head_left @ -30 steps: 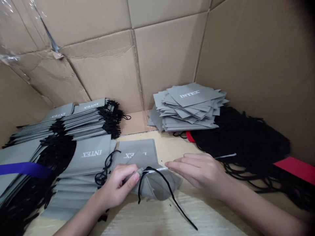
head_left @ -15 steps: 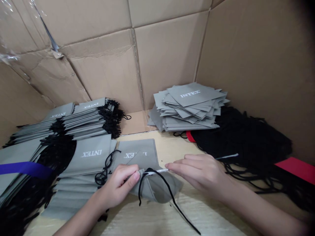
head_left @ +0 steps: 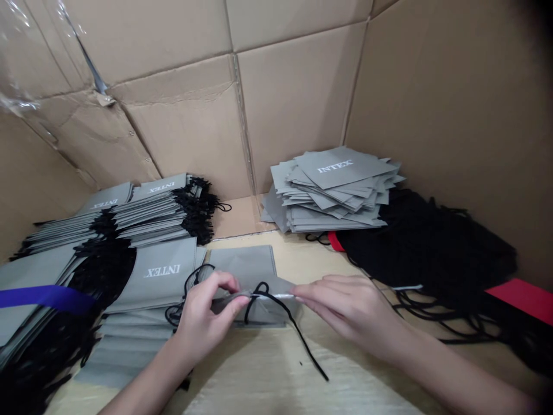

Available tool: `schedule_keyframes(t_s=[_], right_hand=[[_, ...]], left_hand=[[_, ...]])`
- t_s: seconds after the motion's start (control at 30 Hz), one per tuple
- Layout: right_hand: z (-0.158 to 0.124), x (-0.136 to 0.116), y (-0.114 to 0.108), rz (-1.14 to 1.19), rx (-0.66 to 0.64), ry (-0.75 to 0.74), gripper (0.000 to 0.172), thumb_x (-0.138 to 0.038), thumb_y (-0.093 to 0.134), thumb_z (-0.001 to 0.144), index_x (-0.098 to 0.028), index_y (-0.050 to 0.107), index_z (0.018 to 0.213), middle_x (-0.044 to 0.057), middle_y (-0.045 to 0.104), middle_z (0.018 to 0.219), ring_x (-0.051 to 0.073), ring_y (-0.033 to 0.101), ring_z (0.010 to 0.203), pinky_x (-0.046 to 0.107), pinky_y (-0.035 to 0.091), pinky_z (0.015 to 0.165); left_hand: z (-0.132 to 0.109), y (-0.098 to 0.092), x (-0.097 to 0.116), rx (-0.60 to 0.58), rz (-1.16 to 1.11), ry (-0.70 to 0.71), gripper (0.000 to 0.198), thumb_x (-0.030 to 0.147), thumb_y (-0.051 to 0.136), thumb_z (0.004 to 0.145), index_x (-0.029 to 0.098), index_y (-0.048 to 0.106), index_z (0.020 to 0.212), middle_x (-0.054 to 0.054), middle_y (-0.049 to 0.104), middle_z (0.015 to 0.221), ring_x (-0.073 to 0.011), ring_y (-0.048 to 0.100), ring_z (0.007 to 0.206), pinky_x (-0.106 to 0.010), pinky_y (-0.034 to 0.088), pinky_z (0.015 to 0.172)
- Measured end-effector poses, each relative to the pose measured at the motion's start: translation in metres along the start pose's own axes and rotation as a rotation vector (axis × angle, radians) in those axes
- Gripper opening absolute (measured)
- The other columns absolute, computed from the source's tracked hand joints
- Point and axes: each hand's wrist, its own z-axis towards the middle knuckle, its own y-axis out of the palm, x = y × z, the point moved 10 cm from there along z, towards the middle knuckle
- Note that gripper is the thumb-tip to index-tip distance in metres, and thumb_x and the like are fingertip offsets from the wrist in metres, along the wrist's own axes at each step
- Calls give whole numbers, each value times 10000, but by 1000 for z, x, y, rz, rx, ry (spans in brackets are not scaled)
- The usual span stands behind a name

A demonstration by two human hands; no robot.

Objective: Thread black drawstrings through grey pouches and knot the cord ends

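- Blue strap: lying across the left pile.
- Corded grey INTEX pouches: lying stacked, cords bunching along one edge, apparently keeping the panels flat.
- Left hand: its fingers pinching the hem of a grey pouch, holding it just above the worktop.
- Black cord: hanging from the pouch's hem.
- Right hand: fingers pressed together, pinching a white strip, keeping it level.
- Cordless grey pouches: standing stacked, beside heaped black cords.
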Motion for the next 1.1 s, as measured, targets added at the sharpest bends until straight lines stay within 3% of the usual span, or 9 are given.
schedule_keyframes(t_s=[0.1, 0.27, 0.47, 0.7, 0.9, 1.1], right_hand=[[-1, 0, 2, -43, 18, 21, 179, -179, 483, 892, -178, 657, 935, 13, 684, 702, 119, 612, 590, 230, 439, 556], [-4, -2, 7, -65, 18, 20, 189, -173, 477, 896, -186, 647, 977, 7, 686, 720, 120, 610, 601, 235, 438, 560], [-4, -1, 5, 11, 83, 51, 173, -166, 503, 883, -179, 655, 965, 12, 699, 736, 118, 622, 608, 226, 454, 552], [-7, -2, 5, 81, 145, 81, 173, -142, 515, 869, -183, 656, 960, 12, 712, 759, 115, 629, 606, 220, 478, 551], [-10, -9, 5, 73, 190, 50, 171, -130, 528, 859, -183, 637, 978, 13, 715, 762, 112, 613, 576, 224, 470, 523], [-10, -16, 2, 73, 211, 14, 176, -109, 547, 846, -170, 630, 989, 15, 719, 775, 110, 619, 586, 226, 479, 528]], left_hand=[[1, -2, 10, 48, 11, 49, 114, 112, 602, 789, 192, 521, 793, -9, 607, 784, -132, 585, 744, -235, 449, 694], [-2, -9, 6, 127, 24, -55, 147, 121, 640, 761, 188, 528, 693, -13, 639, 827, -130, 609, 786, -227, 454, 717], [-6, -12, 6, 178, 69, -72, 106, 152, 661, 755, 190, 566, 728, -4, 657, 795, -134, 626, 778, -232, 465, 713], [-6, -17, 23, 218, 165, 52, 113, 163, 684, 737, 188, 574, 733, -15, 686, 790, -143, 654, 774, -231, 494, 703], [-12, -21, 23, 253, 206, 16, 134, 229, 653, 767, 199, 530, 809, -23, 711, 816, -146, 680, 742, -254, 529, 716], [-14, -26, 47, 289, 221, 211, 114, 159, 648, 768, 187, 537, 768, -21, 719, 779, -131, 690, 743, -281, 504, 854]])
